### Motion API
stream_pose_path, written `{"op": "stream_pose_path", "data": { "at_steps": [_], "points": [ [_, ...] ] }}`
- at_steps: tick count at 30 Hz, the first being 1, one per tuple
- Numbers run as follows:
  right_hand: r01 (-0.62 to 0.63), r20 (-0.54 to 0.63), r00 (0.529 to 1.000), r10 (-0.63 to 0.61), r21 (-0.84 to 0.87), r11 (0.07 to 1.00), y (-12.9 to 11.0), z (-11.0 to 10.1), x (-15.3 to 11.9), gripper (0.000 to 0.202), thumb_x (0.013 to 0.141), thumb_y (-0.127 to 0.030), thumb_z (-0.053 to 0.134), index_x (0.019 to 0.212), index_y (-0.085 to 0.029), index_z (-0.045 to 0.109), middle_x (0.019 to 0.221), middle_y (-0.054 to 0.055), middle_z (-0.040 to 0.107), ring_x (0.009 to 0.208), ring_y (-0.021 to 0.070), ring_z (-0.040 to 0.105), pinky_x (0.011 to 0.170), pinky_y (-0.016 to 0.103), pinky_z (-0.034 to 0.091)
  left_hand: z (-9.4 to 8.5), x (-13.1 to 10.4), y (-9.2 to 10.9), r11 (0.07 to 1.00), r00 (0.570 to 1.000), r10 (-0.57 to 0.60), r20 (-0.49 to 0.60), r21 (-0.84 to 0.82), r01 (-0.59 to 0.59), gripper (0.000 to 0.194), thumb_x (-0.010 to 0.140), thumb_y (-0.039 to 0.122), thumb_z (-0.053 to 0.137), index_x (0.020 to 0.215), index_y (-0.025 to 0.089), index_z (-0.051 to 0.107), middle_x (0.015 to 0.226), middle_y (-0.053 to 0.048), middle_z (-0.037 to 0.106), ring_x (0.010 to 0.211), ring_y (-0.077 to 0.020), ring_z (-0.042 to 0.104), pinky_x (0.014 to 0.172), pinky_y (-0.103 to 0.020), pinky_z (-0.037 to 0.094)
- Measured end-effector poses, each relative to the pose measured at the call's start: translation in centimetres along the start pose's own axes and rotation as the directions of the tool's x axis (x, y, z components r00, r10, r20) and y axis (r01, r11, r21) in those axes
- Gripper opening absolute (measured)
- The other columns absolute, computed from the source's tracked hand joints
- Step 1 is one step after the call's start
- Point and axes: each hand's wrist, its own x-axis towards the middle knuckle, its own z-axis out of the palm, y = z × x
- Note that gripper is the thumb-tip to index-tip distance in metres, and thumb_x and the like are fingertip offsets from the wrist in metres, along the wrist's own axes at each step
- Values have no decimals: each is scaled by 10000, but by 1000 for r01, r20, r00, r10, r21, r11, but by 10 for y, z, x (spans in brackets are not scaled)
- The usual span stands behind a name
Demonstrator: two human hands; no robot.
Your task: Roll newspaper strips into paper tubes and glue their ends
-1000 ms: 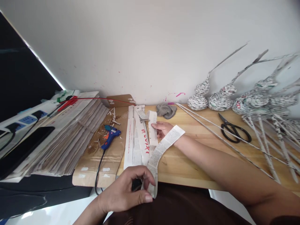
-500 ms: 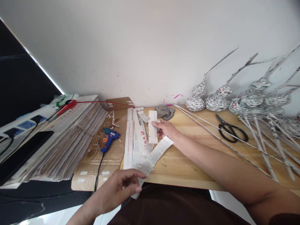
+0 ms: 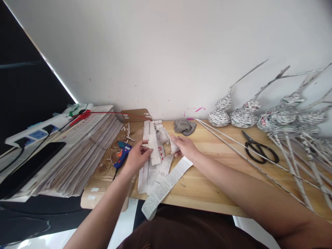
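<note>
My left hand pinches the edge of a newspaper strip above other printed strips on the wooden table. A short way to its right, my right hand is closed on a folded or curled piece of newspaper strip; whether both pieces are one strip I cannot tell. Another long newspaper strip slants from below my right wrist to the table's front edge, its end curling over. Under my hands lie flat newspaper pieces, partly covered.
A blue glue gun rests on cardboard at left, near a tall paper stack and a power strip. A grey cloth lies behind. Rightward are black scissors, long paper rods and woven paper gourds.
My left hand has moved up and forward from the slanting strip's near end to the upright strip. My right hand now holds a curled piece, and the strip has shifted left.
</note>
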Motion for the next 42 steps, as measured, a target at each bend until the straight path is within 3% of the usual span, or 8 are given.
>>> {"op": "stream_pose_path", "data": {
  "at_steps": [5,12,17,23,28,35,38,42],
  "points": [
    [-63,-48,997,67,81,995,-2,-8,9,196,887,-297,536,739,-171,507,489,-35,565,413,143,608,266,174,356,-35,0,-16,894,999,7,37,448,-23,434,727,328,573,1124,155,548,707,-3,619,670,-199,599,675,-315,433],
    [-95,24,995,94,73,993,-5,-6,3,40,879,-169,488,845,-169,508,528,-15,593,432,166,632,241,160,251,-45,-19,-2,927,945,-32,326,363,-94,559,765,352,526,1285,152,483,635,28,558,604,-166,548,606,-279,400],
    [-139,100,986,134,51,989,-5,-8,5,50,880,-172,479,915,-163,514,563,4,619,425,168,628,241,163,233,-48,-12,5,858,942,-81,325,504,-100,581,750,535,555,1198,167,581,725,-22,615,681,-199,570,623,-289,399],
    [-150,153,977,147,13,989,-4,-10,4,95,879,-192,494,961,-167,534,605,11,642,445,165,638,244,156,224,-22,18,26,807,968,-2,250,572,-146,535,813,638,399,930,205,691,925,-94,706,861,-255,628,716,-312,412],
    [-174,179,969,172,-8,985,-6,-10,3,126,891,-190,484,998,-162,544,620,10,641,458,166,646,242,156,236,14,37,30,860,985,7,173,501,-94,674,738,623,549,1257,194,514,836,-66,711,796,-243,652,662,-295,426],
    [-197,214,957,195,-15,980,-6,-11,6,116,915,-178,443,1009,-160,508,632,28,657,466,180,653,248,166,268,36,54,32,946,993,-4,121,322,-35,793,729,593,595,1363,166,387,927,-80,705,712,-198,657,682,-289,459],
    [-198,196,960,199,-21,980,-7,-11,6,119,917,-173,437,1012,-151,503,628,32,658,467,184,655,253,170,278,39,60,32,943,991,-10,130,332,-34,739,696,458,682,1339,195,430,848,-37,705,636,-174,642,647,-272,465],
    [-219,170,961,218,-15,976,-8,-10,5,168,920,-170,434,1078,-154,488,592,19,646,455,186,649,257,168,268,31,73,26,946,996,-44,73,324,18,566,709,209,632,1261,176,512,744,-9,683,575,-143,615,621,-250,468]
  ]
}}
